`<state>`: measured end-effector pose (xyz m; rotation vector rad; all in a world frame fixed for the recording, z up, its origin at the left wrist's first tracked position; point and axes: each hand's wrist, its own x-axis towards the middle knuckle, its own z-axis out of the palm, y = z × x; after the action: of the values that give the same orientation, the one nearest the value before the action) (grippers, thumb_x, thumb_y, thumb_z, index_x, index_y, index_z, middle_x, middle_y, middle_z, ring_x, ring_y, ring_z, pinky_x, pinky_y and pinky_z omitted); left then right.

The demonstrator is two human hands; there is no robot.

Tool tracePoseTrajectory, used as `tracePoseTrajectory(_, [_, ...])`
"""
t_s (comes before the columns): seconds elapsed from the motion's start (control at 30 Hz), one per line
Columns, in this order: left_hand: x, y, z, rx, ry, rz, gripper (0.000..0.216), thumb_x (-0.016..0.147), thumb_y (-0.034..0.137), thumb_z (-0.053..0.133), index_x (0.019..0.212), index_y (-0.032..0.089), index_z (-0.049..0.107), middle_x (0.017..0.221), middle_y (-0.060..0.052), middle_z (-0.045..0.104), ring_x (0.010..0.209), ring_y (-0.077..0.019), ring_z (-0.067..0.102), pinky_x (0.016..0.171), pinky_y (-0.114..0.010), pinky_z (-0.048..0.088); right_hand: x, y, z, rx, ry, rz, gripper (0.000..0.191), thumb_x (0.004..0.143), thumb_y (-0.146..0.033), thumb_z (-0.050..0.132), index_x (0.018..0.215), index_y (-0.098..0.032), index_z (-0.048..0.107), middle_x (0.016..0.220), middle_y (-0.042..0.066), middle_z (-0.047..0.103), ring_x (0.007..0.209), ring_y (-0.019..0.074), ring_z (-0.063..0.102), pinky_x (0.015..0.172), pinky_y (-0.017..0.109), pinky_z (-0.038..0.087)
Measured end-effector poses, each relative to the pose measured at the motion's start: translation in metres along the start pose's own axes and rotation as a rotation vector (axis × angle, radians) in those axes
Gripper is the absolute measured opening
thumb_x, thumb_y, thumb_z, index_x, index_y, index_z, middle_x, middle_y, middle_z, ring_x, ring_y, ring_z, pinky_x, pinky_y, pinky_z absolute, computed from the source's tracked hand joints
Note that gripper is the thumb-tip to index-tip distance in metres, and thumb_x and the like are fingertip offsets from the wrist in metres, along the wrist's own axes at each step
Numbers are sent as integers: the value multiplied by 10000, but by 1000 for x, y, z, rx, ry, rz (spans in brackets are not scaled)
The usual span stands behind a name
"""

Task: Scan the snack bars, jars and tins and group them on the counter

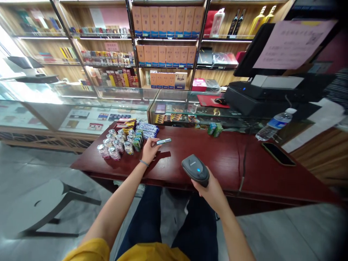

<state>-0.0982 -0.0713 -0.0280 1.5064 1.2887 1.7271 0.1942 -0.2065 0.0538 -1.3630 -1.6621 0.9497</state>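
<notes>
My left hand pinches one end of a small, flat green-and-white pack just above the dark red table. My right hand is wrapped round the handle of a black barcode scanner, which has a blue light on top. The scanner's head points up and left, apart from the pack. Left of my left hand stand several small jars with silvery lids. Green packs stand at their right side. Behind these lie blue-and-white packets and red and yellow boxes.
On the table, two or so green packs stand at the back. A water bottle and a phone are at right. Glass display cases run behind, below a monitor. A grey stool is at left.
</notes>
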Motion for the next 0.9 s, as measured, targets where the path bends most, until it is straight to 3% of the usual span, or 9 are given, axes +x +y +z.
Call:
tracePoseTrajectory(0.2, [2, 2, -2, 76, 23, 22, 250, 770, 277, 765, 915, 210, 573, 1035, -74, 691, 1050, -227, 682, 955, -422, 556, -1, 6, -1, -87, -73, -11, 354, 782, -300, 642, 1114, -179, 631, 718, 26, 723, 566, 200, 675, 518, 255, 487])
tracePoseTrajectory(0.5, [-2, 6, 0, 59, -15, 17, 241, 805, 273, 738, 986, 206, 594, 1038, -64, 711, 1006, -213, 707, 946, -395, 566, -1, 0, 1, -47, -24, 6, 323, 790, -326, 643, 1088, -210, 597, 759, 18, 735, 604, 195, 696, 529, 244, 490])
tracePoseTrajectory(0.63, [11, 43, -18, 385, -165, 177, 239, 879, 319, 699, 1091, 228, 634, 1063, -61, 722, 966, -212, 704, 867, -342, 567, 0, 6, -7, -37, -38, 16, 406, 805, -345, 664, 1171, -186, 592, 716, 9, 717, 579, 198, 683, 522, 252, 490])
tracePoseTrajectory(0.77, [56, 89, -47, 829, -340, 310, 264, 914, 322, 660, 1169, 256, 645, 1106, -57, 728, 1028, -248, 692, 912, -348, 527, 3, 8, -8, -1, -26, 21, 427, 829, -395, 660, 1187, -176, 584, 650, -2, 681, 570, 212, 671, 492, 262, 468])
tracePoseTrajectory(0.9, [105, 99, -63, 1128, -541, 307, 277, 866, 245, 679, 1143, 230, 667, 1054, -73, 738, 1041, -273, 685, 908, -346, 511, 4, 5, -2, 23, 2, 13, 447, 798, -402, 678, 1171, -166, 604, 624, 5, 672, 592, 225, 674, 481, 263, 450])
